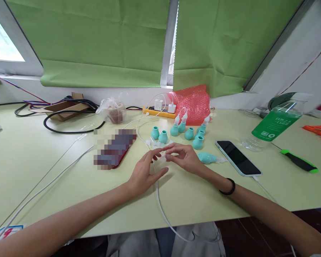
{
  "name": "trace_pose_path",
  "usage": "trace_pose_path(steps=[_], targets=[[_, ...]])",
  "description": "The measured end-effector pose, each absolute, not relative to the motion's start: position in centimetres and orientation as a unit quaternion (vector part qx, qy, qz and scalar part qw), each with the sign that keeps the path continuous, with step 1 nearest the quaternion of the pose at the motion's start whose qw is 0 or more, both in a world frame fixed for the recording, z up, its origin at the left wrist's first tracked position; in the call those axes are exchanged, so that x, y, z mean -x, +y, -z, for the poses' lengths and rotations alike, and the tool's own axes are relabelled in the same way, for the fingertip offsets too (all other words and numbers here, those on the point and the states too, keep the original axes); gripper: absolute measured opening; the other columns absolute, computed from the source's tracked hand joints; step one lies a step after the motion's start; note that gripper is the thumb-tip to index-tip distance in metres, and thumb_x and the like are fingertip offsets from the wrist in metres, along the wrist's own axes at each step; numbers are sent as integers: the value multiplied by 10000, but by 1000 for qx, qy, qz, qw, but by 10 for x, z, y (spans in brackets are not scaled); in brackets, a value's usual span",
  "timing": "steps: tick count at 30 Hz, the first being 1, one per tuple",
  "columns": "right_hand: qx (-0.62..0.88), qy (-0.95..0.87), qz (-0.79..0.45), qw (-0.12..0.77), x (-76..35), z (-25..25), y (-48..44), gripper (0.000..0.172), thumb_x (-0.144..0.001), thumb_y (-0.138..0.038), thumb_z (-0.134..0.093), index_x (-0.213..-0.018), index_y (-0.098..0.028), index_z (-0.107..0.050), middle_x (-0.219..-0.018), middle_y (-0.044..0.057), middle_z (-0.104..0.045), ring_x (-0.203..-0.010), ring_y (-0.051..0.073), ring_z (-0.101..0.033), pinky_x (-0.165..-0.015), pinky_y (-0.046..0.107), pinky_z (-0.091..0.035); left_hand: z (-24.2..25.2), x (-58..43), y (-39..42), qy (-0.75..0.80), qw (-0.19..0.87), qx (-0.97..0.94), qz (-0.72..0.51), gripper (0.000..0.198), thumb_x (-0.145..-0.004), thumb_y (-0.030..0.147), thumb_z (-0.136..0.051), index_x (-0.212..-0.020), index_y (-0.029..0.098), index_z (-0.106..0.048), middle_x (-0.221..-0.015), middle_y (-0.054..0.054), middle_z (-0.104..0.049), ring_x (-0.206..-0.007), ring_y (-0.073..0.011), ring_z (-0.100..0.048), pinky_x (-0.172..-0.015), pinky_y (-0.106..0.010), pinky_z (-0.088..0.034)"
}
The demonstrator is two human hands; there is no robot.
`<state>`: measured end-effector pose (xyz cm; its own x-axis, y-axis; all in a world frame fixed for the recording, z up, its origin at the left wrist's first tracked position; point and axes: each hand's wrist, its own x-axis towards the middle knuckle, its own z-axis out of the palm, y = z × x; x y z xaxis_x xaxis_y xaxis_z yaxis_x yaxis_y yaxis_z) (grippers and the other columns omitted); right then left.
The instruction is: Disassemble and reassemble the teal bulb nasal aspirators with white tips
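Observation:
My right hand (pixel 184 157) is closed, its thumb and fingertips pinched at a small clear plastic tip (pixel 162 156) that is mostly covered by the fingers. Beside it, my left hand (pixel 146 172) has its thumb stretched apart and its fingers reaching toward the same spot. Just behind both hands lie several clear tips (pixel 155 143). Farther back stand several teal rubber bulbs (pixel 198 142), some without tips. A few carry clear tips, such as one teal bulb aspirator (pixel 174 129). Another teal bulb aspirator (pixel 207 157) lies on its side by my right wrist.
A white cable (pixel 158 200) passes under my hands. On the right are a phone (pixel 239 157), a tilted green-labelled bottle (pixel 276 123) and a screwdriver (pixel 298 160). A partly blurred dark red object (pixel 123 153) lies left. Behind are a power strip (pixel 164 112) and pink bubble wrap (pixel 191 105).

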<state>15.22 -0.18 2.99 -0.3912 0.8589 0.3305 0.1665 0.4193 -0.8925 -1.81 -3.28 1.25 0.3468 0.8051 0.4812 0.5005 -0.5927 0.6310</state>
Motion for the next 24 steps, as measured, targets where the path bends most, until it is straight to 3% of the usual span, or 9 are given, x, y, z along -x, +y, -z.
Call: trace_pose_path(steps=[4, 11, 15, 19, 24], targets=[[327, -639, -550, 427, -144, -24, -8, 162, -638, -310, -641, -726, -176, -655, -907, 41, -591, -797, 165, -581, -649, 308, -545, -14, 17, -30, 407, 241, -783, -403, 239, -791, 292, -485, -1005, 186, -500, -904, -41, -580, -776, -138, -531, -686, -269, -448], [328, -621, -543, 462, -146, -21, -5, 146, -654, -280, -631, -711, -147, -655, -872, 52, -614, -760, 164, -592, -636, 327, -548, -14, 17, -31, 456, 295, -743, -392, 299, -757, 303, -517, -1030, 184, -484, -713, 3, -577, -623, -112, -550, -622, -246, -466], [343, -650, -460, 498, -147, -20, -6, 94, -679, -252, -614, -718, -172, -646, -866, 53, -638, -833, 176, -585, -692, 322, -523, -14, 16, -31, 456, 275, -737, -416, 238, -758, 297, -508, -949, 158, -535, -707, -5, -566, -629, -105, -533, -601, -218, -468], [333, -714, -339, 514, -148, -19, -8, 59, -705, -202, -591, -744, -198, -635, -862, 48, -632, -847, 169, -576, -730, 328, -499, -14, 15, -30, 474, 255, -737, -408, 296, -812, 299, -411, -1057, 161, -503, -686, -6, -531, -588, -103, -499, -517, -206, -453], [302, -773, -222, 512, -147, -20, -11, 95, -704, -156, -586, -774, -200, -634, -794, 43, -634, -777, 156, -579, -752, 341, -472, -11, 16, -29, 469, 251, -739, -413, 279, -810, 314, -420, -993, 148, -550, -758, -30, -562, -643, -115, -506, -583, -235, -478]])
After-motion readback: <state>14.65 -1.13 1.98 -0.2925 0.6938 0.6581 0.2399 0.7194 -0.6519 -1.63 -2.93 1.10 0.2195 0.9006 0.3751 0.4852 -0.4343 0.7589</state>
